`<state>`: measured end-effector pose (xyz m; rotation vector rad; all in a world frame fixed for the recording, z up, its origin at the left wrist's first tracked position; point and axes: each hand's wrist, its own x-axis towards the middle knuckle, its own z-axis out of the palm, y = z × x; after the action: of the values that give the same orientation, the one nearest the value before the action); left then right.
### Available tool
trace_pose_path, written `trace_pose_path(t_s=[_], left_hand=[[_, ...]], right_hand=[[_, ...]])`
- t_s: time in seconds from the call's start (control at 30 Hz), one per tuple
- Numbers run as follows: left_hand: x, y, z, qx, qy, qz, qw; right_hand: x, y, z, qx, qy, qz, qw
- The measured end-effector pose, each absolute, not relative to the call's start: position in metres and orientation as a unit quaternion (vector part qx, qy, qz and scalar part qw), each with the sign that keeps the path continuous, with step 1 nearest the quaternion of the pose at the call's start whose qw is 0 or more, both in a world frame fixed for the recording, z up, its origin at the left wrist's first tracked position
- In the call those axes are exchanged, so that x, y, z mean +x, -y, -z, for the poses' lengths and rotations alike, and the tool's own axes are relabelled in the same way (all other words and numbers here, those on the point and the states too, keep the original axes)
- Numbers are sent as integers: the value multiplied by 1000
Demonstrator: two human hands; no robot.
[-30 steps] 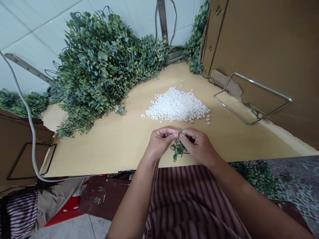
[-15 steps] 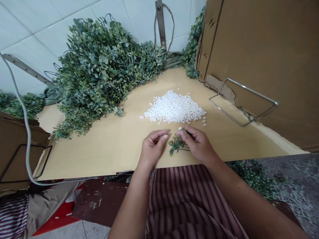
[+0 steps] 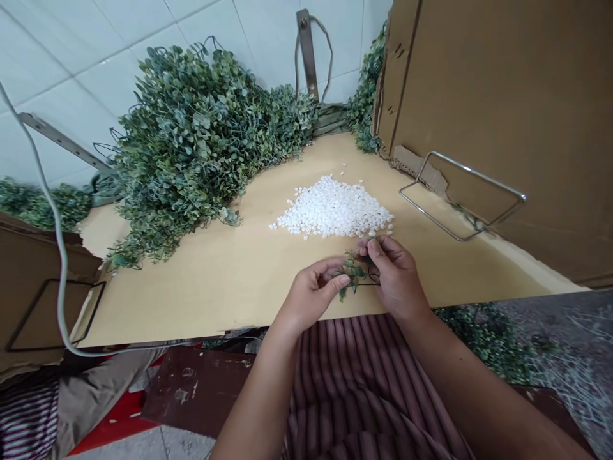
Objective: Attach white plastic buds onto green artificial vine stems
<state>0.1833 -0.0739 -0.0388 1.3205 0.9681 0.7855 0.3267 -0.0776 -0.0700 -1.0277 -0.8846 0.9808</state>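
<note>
at the left, a pale cable (image 3: pixel 56 220) hangs in front of a large heap of green foliage (image 3: pixel 191 128), which stands on the tan work surface (image 3: pixel 191 281) against a tiled wall (image 3: pixel 268 25). right of the heap, near the front edge, is the left hand (image 3: pixel 309 300); it has just moved in from just beside the small leafy sprig (image 3: pixel 354 271) to touch it, thumb and fingers loosely closed about its leaves. beyond the fingers lies a low mound of white pieces (image 3: pixel 335 207). the sprig is between the two hands, just above the surface, on the near side of the mound. the right hand (image 3: pixel 400 281) pinches the sprig's stem between thumb and fingers, and its fingertips have shifted a little toward the mound. one white piece (image 3: pixel 372 234) shows right at those fingertips; whether it is gripped or only lies behind them, i cannot tell. with two hands on the sprig instead of one, it is probably steadier for fine finger work. farther right, a bent wire frame (image 3: pixel 467 168) leans by a cardboard panel (image 3: pixel 502 83).
</note>
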Motion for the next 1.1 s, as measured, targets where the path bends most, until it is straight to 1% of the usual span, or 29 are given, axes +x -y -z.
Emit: trace_pose_path(t_s=[0.1,0.27,0.43,0.63,0.77,0.9,1.0,1.1], left_hand=[[186,71,41,517,-415,-409,627],[184,69,42,455,-423,-488,613],[183,69,43,422,-427,-525,604],[182,67,46,404,-431,-557,584],[182,65,51,398,-446,-586,547],[183,63,54,400,-465,-605,508],[185,64,53,414,-464,-596,508],[188,65,52,427,-464,-579,517]], right_hand=[[327,78,67,-446,388,-450,669],[326,80,63,-445,407,-450,659],[323,81,62,-497,479,-405,599],[318,78,67,-512,498,-383,585],[315,78,69,-526,502,-371,578],[314,77,67,-497,481,-433,579],[312,76,64,-466,474,-481,572],[312,75,61,-454,486,-498,557]])
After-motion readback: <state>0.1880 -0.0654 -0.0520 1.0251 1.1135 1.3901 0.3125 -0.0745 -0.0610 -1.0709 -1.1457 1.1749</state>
